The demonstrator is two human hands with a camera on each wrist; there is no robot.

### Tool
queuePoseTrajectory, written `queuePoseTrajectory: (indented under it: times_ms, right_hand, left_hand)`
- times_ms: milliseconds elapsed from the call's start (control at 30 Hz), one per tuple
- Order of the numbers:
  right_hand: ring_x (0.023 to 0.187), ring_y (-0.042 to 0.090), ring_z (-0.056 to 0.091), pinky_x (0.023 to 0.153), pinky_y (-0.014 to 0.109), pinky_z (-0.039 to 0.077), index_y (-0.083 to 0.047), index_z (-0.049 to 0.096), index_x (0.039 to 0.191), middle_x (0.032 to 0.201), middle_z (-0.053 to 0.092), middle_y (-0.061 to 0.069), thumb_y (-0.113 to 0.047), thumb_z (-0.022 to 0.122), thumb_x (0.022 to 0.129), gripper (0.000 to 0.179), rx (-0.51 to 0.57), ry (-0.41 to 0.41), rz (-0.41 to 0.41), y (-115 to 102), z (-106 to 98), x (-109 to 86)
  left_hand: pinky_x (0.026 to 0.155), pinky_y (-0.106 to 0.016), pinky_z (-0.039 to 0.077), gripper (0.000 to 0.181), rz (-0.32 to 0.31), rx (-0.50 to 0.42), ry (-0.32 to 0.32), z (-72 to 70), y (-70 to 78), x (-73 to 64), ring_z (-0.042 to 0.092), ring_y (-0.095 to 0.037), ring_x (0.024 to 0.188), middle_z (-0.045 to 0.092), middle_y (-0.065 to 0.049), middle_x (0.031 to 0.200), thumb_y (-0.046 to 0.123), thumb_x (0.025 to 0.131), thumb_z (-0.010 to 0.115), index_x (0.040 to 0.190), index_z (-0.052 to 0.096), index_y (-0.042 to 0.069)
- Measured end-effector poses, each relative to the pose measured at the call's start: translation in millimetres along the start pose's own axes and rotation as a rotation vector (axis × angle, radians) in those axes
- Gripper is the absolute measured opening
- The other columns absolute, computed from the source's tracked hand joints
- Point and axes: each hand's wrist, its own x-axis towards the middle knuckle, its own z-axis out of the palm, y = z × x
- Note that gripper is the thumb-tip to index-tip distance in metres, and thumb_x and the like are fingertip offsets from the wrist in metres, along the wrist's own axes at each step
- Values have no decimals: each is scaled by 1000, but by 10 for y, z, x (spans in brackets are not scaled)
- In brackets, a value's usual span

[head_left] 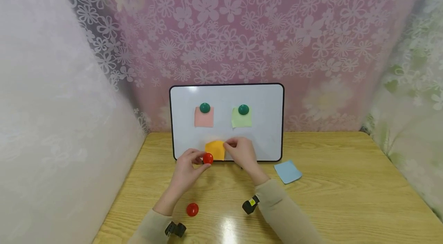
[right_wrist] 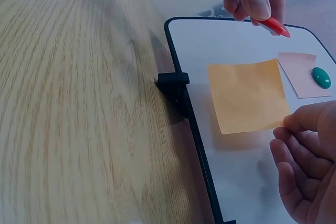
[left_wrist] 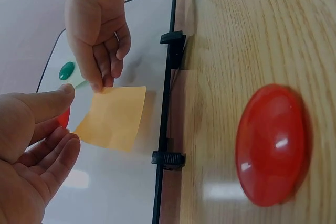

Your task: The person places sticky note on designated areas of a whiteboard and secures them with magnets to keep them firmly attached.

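My left hand [head_left: 188, 168] pinches a round red magnet [head_left: 208, 158] between thumb and fingers, at the lower part of the whiteboard [head_left: 266, 121]. The right hand [head_left: 243, 154] pinches an upper corner of an orange sticky note [head_left: 216, 151], which hangs in front of the board's lower middle. In the right wrist view the note [right_wrist: 247, 98] stands slightly off the surface, casting a shadow. Whether the left fingertips touch the note's other corner, I cannot tell. Above, green magnets [head_left: 205, 108] hold a pink note [head_left: 204, 120] and a light green note [head_left: 242, 121].
A second red magnet [head_left: 192, 209] lies on the wooden table [head_left: 346, 182], near the left forearm. To the right of the board lies a blue sticky note [head_left: 288, 171]. Black clip feet [left_wrist: 169, 159] support the board's lower edge. A flowered curtain [head_left: 242, 36] hangs behind.
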Motion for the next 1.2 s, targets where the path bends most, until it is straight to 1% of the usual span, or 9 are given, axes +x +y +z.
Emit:
queuePoseTrajectory:
  times_ms: [167, 433, 700, 833, 933, 1067, 1200]
  right_hand:
    - [88, 19, 72, 83, 42, 61, -8, 84, 103, 94, 78, 0, -22, 77, 99, 16, -1, -4, 7, 10, 40, 19]
    - [85, 17, 70, 82, 40, 60, -11, 83, 103, 92, 77, -2, -25, 77, 99, 16, -21, 6, 15, 3, 93, 48]
    - [81, 15, 69, 76, 37, 60, -10, 82, 103, 89, 76, -2, -22, 77, 98, 15, -1, 11, 12, -40, 138, 80]
    - [80, 16, 69, 74, 36, 60, -9, 82, 103, 89, 76, -1, -21, 77, 98, 14, 7, 18, 21, -57, 160, 98]
    - [79, 16, 68, 73, 34, 59, -9, 82, 103, 89, 76, -1, -21, 77, 98, 15, 0, 23, 17, -75, 178, 112]
    - [78, 16, 68, 72, 34, 59, -8, 82, 103, 89, 76, -1, -21, 77, 98, 14, 2, 26, 15, -99, 206, 129]
    - [77, 16, 68, 71, 35, 59, -8, 83, 102, 88, 77, -1, -20, 77, 97, 14, 14, 26, 0, -125, 227, 138]
  left_hand:
    - [79, -32, 62, 34, 4, 5, 8, 1, -31, 10, 68, -16, 88, 70, -3, 110, 11, 86, 92, 117, 80, 6]
    - [80, -36, 62, 33, -15, -6, 19, -27, -8, 17, 68, -17, 88, 69, -2, 109, 13, 86, 92, 117, 80, 6]
    - [79, -35, 62, 34, -25, -22, 30, -41, -35, 36, 68, -17, 86, 69, -3, 107, 11, 86, 92, 117, 80, 6]
    - [79, -34, 62, 34, -12, -9, 42, -37, -57, 62, 68, -17, 86, 68, -3, 106, 12, 87, 92, 117, 80, 5]
    - [78, -35, 62, 34, -2, 7, 54, -46, -46, 89, 69, -21, 86, 68, -5, 106, 12, 87, 92, 117, 79, 3]
    - [78, -37, 62, 35, 7, 22, 72, -57, -38, 136, 69, -25, 86, 69, -8, 108, 12, 87, 92, 117, 79, 1]
    - [78, -40, 62, 35, 17, 44, 100, -51, -63, 179, 68, -26, 85, 69, -10, 106, 11, 86, 93, 116, 79, -1]
